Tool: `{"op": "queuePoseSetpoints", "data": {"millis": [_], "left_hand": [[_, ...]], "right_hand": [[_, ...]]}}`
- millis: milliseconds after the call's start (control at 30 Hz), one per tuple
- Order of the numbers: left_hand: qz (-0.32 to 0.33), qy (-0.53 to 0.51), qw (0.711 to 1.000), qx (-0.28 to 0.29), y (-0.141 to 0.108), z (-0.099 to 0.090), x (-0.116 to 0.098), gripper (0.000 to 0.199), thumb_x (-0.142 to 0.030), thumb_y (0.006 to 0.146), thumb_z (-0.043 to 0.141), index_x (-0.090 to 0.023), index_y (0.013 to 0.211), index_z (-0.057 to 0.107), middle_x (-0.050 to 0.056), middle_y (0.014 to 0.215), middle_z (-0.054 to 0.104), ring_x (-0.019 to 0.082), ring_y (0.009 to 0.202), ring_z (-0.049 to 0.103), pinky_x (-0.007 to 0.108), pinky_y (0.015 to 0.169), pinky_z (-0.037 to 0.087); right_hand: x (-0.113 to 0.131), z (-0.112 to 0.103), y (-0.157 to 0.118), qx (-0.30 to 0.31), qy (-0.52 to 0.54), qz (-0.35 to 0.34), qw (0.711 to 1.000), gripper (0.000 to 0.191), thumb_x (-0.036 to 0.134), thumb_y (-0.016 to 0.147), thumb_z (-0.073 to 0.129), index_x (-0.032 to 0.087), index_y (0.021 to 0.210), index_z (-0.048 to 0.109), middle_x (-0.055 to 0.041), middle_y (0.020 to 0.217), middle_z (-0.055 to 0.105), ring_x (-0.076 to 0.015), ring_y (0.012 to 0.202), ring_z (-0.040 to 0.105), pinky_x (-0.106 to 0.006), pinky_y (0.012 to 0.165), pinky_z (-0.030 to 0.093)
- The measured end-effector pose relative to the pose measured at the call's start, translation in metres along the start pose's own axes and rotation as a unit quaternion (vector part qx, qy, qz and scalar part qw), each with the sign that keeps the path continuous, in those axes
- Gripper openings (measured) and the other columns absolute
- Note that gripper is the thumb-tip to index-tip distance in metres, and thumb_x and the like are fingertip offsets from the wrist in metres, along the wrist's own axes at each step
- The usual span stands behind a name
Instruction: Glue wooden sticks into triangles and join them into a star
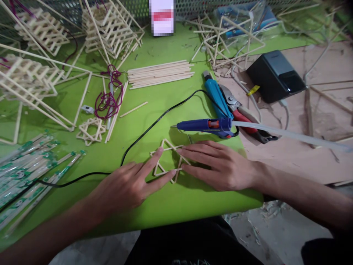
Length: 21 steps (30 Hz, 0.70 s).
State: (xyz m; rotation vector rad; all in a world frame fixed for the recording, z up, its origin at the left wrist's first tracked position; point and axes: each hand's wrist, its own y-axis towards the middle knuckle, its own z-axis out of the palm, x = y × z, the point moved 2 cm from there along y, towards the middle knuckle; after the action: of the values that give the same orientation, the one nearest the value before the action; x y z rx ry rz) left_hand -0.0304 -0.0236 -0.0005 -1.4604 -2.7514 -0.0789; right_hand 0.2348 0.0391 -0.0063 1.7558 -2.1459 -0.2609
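A small star-shaped frame of thin wooden sticks [164, 172] lies flat on the green table near its front edge. My left hand [132, 184] rests at the star's left side, two spread fingers touching its sticks at the upper left and bottom. From the right, my right hand [217, 165] lies with extended fingertips on the star's right side. Neither hand is wrapped round anything. Just above the star is a blue glue gun [204, 125] on its side, nozzle pointing left, a long glue stick out of its back.
Behind lie a stick bundle [160, 74], purple cord [109, 97], a small finished star [91, 131] and stacked stick structures [110, 29]. Packaged sticks [24, 173] are at left. Red-handled pruners [245, 114], a teal tool [217, 97] and a black box [275, 75] stand right. A black cable crosses the table.
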Motion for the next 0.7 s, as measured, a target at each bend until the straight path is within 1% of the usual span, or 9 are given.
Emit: {"op": "queuePoseSetpoints", "data": {"millis": [67, 167, 300, 500, 700], "left_hand": [[0.001, 0.002, 1.000, -0.002, -0.0002, 0.0002, 0.0001, 0.075, -0.001, 0.089, 0.042, -0.027, 0.157, 0.028, 0.029, 0.155, 0.033, 0.019, 0.083, 0.067, 0.034, 0.069, 0.058], [-0.001, 0.011, 1.000, -0.010, -0.0004, 0.0010, 0.0002, 0.073, -0.001, 0.090, 0.041, -0.029, 0.157, 0.028, 0.028, 0.155, 0.034, 0.017, 0.076, 0.066, 0.033, 0.064, 0.057], [-0.009, 0.012, 1.000, -0.009, 0.0000, 0.0019, 0.0002, 0.072, -0.002, 0.092, 0.040, -0.031, 0.157, 0.028, 0.025, 0.156, 0.036, 0.016, 0.071, 0.065, 0.032, 0.062, 0.057], [-0.010, 0.004, 1.000, -0.026, 0.0002, -0.0003, -0.0002, 0.065, -0.005, 0.095, 0.042, -0.029, 0.156, 0.033, 0.026, 0.152, 0.041, 0.014, 0.066, 0.063, 0.032, 0.058, 0.057], [-0.006, -0.004, 1.000, -0.017, 0.0015, 0.0003, 0.0001, 0.063, -0.007, 0.097, 0.041, -0.028, 0.156, 0.032, 0.026, 0.153, 0.040, 0.016, 0.073, 0.067, 0.033, 0.063, 0.058]], "right_hand": [[-0.0008, 0.0003, 0.0001, 0.006, 0.003, -0.004, 1.000, 0.028, 0.013, 0.092, 0.053, 0.013, 0.118, 0.064, -0.0184, 0.132, 0.064, -0.0293, 0.132, 0.056, -0.044, 0.095, 0.058], [-0.0019, 0.0001, 0.0001, 0.010, 0.004, -0.009, 1.000, 0.029, 0.012, 0.092, 0.053, 0.012, 0.118, 0.064, -0.0197, 0.133, 0.063, -0.0308, 0.133, 0.054, -0.045, 0.095, 0.057], [-0.0025, 0.0013, -0.0011, 0.017, 0.001, -0.011, 1.000, 0.029, 0.012, 0.090, 0.053, 0.013, 0.118, 0.064, -0.0196, 0.134, 0.062, -0.0303, 0.137, 0.050, -0.045, 0.099, 0.055], [-0.0022, 0.0029, -0.0015, 0.020, -0.008, -0.016, 1.000, 0.032, 0.015, 0.093, 0.049, 0.015, 0.122, 0.063, -0.0187, 0.135, 0.061, -0.0310, 0.136, 0.051, -0.045, 0.096, 0.057], [-0.0019, 0.0024, 0.0000, 0.026, -0.013, -0.015, 0.999, 0.030, 0.017, 0.096, 0.049, 0.018, 0.122, 0.063, -0.0161, 0.136, 0.061, -0.0279, 0.138, 0.049, -0.044, 0.100, 0.055]]}}
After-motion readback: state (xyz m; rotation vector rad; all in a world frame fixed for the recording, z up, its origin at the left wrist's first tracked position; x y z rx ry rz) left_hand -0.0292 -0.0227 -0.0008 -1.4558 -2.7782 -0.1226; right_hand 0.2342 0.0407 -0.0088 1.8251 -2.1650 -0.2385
